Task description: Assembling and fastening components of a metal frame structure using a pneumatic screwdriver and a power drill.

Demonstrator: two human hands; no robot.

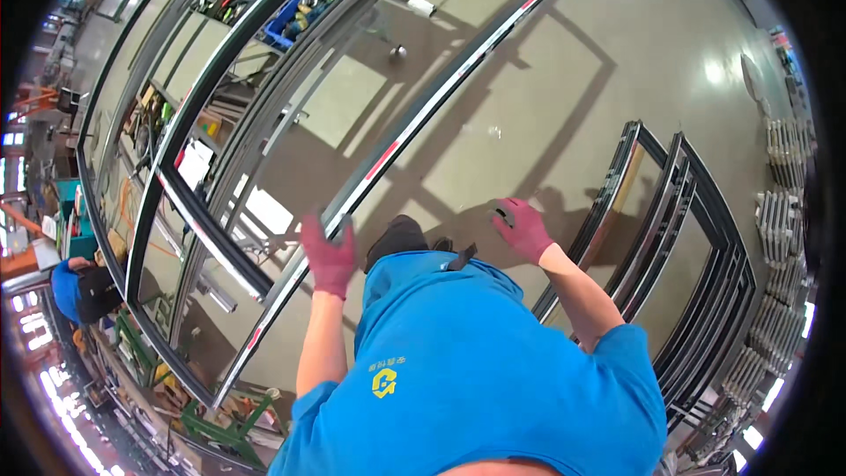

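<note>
My left hand (330,260), in a dark pink glove, is raised beside the near bar of a large dark metal frame (383,161). Its fingers and thumb are apart, slightly blurred, and I see nothing in them; whether they touch the bar I cannot tell. White and red strips run along that bar. To the right of my body, my right hand (526,231), gloved alike, hangs over the floor with thumb and fingers apart around no object. The nearest things to it are dark frames (608,198) standing on the right.
Several more frames (705,300) stand close together at the lower right. Beyond the large frame are a blue crate (284,25) of tools and a cart of parts. Green stands (229,430) are at the lower left. Another person (66,286) in blue works at the far left.
</note>
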